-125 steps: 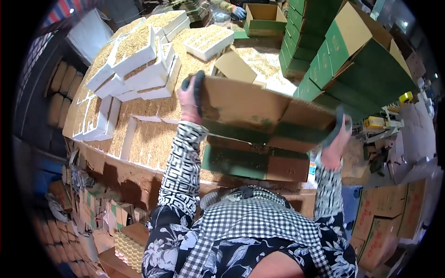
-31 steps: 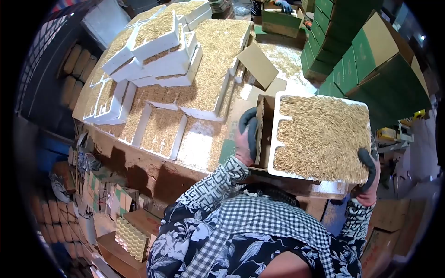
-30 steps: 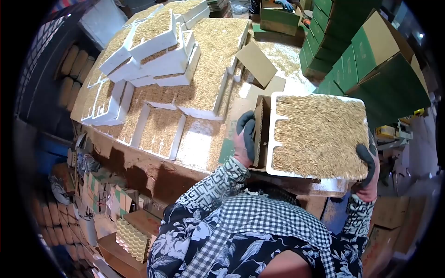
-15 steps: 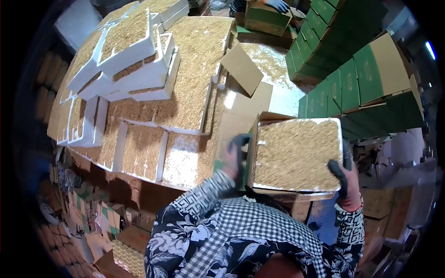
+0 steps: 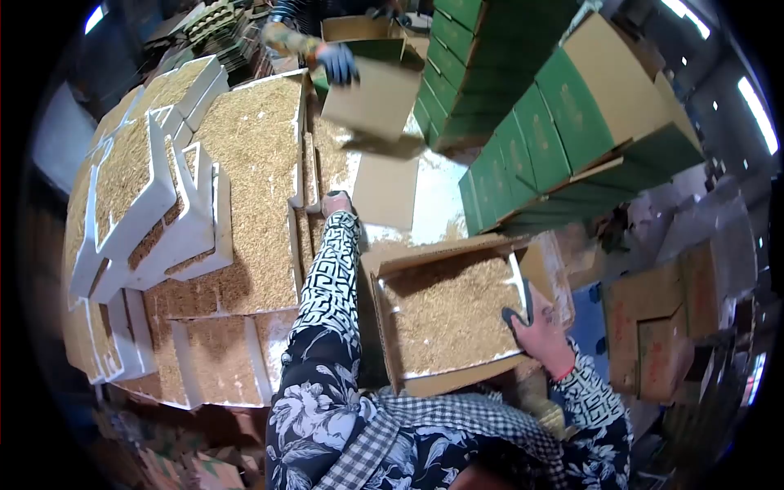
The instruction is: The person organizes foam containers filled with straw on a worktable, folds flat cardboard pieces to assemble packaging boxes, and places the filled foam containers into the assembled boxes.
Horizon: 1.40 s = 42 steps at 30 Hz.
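A white foam tray (image 5: 516,269) filled with tan, grain-like material (image 5: 449,314) sits inside an open cardboard box (image 5: 384,343) in front of me. My right hand (image 5: 539,331), with dark coverings on its fingers, grips the tray's right rim, thumb over the edge. Stretched far forward, my left hand (image 5: 336,202) is beside the edge of the stacked trays and near a flat cardboard piece (image 5: 385,192). Its fingers are mostly hidden, so I cannot see what it touches.
Filled foam trays (image 5: 196,233) are piled on the left. Green boxes (image 5: 543,135) stand in a row at right, with a taller green stack (image 5: 457,69) behind. Across the table, another person's gloved hand (image 5: 337,64) is at a cardboard sheet (image 5: 371,98).
The filled tray now sits lower inside the box. My left hand has left the box's side and reached forward. The view has shifted, and the other person's hand has come to the cardboard sheet.
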### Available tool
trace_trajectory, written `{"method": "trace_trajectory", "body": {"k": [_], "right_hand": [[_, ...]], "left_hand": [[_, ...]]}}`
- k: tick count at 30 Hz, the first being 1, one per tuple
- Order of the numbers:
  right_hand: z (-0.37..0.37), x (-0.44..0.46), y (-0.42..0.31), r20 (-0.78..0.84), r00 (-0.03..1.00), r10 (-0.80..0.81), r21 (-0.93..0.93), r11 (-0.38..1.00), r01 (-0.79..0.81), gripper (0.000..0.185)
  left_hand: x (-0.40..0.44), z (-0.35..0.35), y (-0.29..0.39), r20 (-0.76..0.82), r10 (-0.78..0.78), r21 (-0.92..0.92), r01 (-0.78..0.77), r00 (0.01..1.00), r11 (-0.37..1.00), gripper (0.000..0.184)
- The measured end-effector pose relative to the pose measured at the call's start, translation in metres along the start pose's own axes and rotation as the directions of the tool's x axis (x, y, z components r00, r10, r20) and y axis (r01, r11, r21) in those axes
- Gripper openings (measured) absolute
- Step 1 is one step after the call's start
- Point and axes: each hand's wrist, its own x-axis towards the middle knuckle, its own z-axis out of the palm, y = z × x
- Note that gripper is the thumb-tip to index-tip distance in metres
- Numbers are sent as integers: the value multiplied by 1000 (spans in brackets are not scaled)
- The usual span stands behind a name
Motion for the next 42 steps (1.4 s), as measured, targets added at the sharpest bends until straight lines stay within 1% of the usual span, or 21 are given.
{"method": "trace_trajectory", "body": {"k": [2, 4, 5, 8, 10, 12, 14, 15, 17, 20, 21, 22, 23, 26, 28, 30, 33, 34, 36, 40, 42], "right_hand": [[-2, 5, -12, -8, 999, -31, -8, 999, 31, 64], [10, 3, 4, -8, 999, -44, -86, 995, 43, 65], [11, 2, 6, -26, 998, -55, -153, 987, 50, 67], [-2, 14, -4, 85, 994, 61, -210, 977, -42, 72], [3, 9, 2, 86, 994, 61, -224, 974, -40, 72], [-4, 10, -2, 47, 998, 33, -217, 976, -22, 69], [1, 6, 1, -42, 999, -28, -199, 980, 19, 66], [-7, 11, -8, -114, 993, -13, -72, 997, 5, 62], [-16, 10, -16, -252, 965, -77, -81, 995, 59, 57], [-22, 5, -6, -320, 944, -75, 86, 991, 107, 50], [-30, 2, -2, -340, 940, -15, 254, 961, 108, 47], [-37, 3, 3, -352, 935, 37, 413, 903, 120, 44], [-44, 3, 16, -401, 908, 119, 470, 878, 92, 42], [-48, -5, 107, -576, 755, 312, 429, 902, -46, 35], [-11, -10, 192, -464, 781, 418, 155, 907, -392, 36], [40, -11, 256, -173, 900, 401, 168, 912, -374, 46], [130, -12, 300, -118, 860, 496, -245, 825, -510, 75], [141, -13, 299, -122, 849, 514, -253, 811, -527, 76], [161, -12, 289, -131, 825, 550, -265, 783, -563, 80], [185, -11, 333, -92, 742, 664, -2, 745, -667, 69], [154, -19, 325, -94, 806, 585, 173, 807, -565, 48]], "left_hand": [[-100, -57, 54, -7, 12, 470, -7, 1000, 883, 70], [-91, -42, 41, 56, 32, 431, -54, 998, 901, 94], [-94, -33, 44, 80, 187, 655, -193, 979, 730, 109], [-66, 16, 36, 184, 363, 738, -373, 913, 563, 119], [-71, 29, 42, 271, 142, 720, -298, 952, 627, 123], [-111, 20, 65, 211, 131, 817, -248, 969, 520, 116], [-98, 17, 62, 219, 137, 758, -256, 966, 600, 105], [-49, 26, 34, 249, 70, 635, -217, 966, 742, 96], [15, 38, -10, 314, 196, 555, -347, 929, 756, 82], [-60, -11, 37, 423, 321, 222, -441, 847, 870, 68], [-63, -18, 38, 164, 442, 501, -460, 882, 733, 64], [-57, -33, 28, 141, 581, 236, -598, 801, 766, 62], [-86, -64, 44, 123, 562, 454, -550, 818, 701, 59], [-135, -139, 42, 116, 621, 627, -542, 776, 560, 62], [-158, -178, 29, 28, 622, 644, -490, 782, 588, 59], [-199, -202, 35, 11, 628, 458, -562, 778, 689, 48], [-250, -211, 42, 6, 713, 369, -664, 701, 650, 42], [-245, -216, 30, 18, 707, 442, -639, 707, 629, 43], [-276, -218, 36, 134, 814, 545, -729, 564, 415, 41], [-362, -211, 75, 83, 920, 471, -828, 384, 303, 29], [-372, -214, 58, -72, 893, 313, -840, 444, 443, 27]]}}
